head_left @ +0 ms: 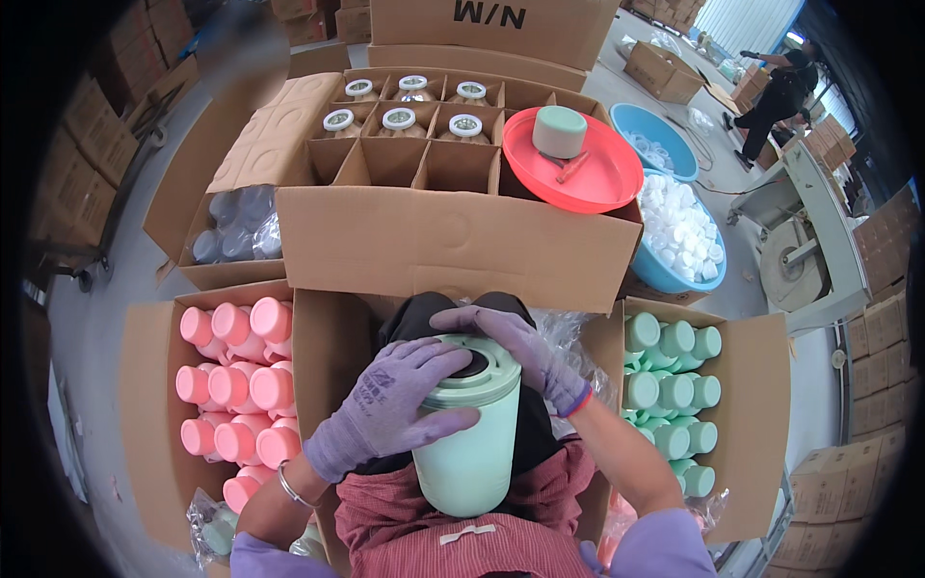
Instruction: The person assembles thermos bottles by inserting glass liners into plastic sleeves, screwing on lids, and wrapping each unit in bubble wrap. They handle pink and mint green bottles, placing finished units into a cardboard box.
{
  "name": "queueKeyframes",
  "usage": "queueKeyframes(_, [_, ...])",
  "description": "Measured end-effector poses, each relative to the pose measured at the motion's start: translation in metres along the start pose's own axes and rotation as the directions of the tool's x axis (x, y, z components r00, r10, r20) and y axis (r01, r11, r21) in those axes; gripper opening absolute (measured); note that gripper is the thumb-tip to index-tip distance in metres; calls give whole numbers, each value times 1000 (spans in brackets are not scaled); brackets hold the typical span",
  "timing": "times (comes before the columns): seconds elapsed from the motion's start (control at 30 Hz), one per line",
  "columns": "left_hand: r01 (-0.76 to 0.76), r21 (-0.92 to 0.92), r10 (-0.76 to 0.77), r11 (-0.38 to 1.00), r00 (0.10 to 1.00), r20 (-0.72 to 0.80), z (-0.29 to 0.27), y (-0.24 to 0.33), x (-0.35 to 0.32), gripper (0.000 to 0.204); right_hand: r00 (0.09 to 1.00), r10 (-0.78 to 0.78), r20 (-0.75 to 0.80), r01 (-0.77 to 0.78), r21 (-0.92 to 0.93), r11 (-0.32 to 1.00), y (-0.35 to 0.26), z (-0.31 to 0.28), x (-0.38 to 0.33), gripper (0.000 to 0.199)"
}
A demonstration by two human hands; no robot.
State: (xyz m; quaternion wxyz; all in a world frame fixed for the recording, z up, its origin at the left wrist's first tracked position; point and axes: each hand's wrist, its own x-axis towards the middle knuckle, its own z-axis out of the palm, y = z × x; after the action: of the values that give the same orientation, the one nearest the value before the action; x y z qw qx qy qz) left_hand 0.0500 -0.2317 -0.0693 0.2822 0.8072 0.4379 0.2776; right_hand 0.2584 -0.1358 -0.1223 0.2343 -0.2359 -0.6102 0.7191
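A mint-green thermos jug [469, 448] is tilted across my lap, its top facing away from me. In the top sits a ring-shaped collar with a dark round centre, partly covered by my fingers. My left hand [393, 405], in a purple knit glove, wraps the jug's left side, thumb across its body and fingers over the collar. My right hand [525, 352], gloved alike, curves round the far right side of the collar; its fingertips reach over the far rim. Both hands are closed on the jug.
Ahead stands a divided carton [453, 226] with several white-ringed bottles [397, 120]. On its right corner rests a red basin [597, 183] holding a green lid [560, 131]. Cartons of pink jugs [231, 385] and green jugs [674, 390] flank me. Blue tubs [679, 279] hold white parts.
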Motion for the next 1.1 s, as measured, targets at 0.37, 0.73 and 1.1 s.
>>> queueKeyframes(0.37, [353,-841,-690,411,723,-34,155,-23,-42,50,891,-3,-454,-392,-772,500,-89,26,-194,72])
queueKeyframes(0.73, [211,-639,-240,740,970,42,116,40,-77,46,633,297,-715,-706,-376,600,13,0,-248,57])
queueKeyframes(1.1, [-251,82,262,965,949,-178,66,51,-16,28,756,70,-651,-107,-17,994,27,-2,-208,43])
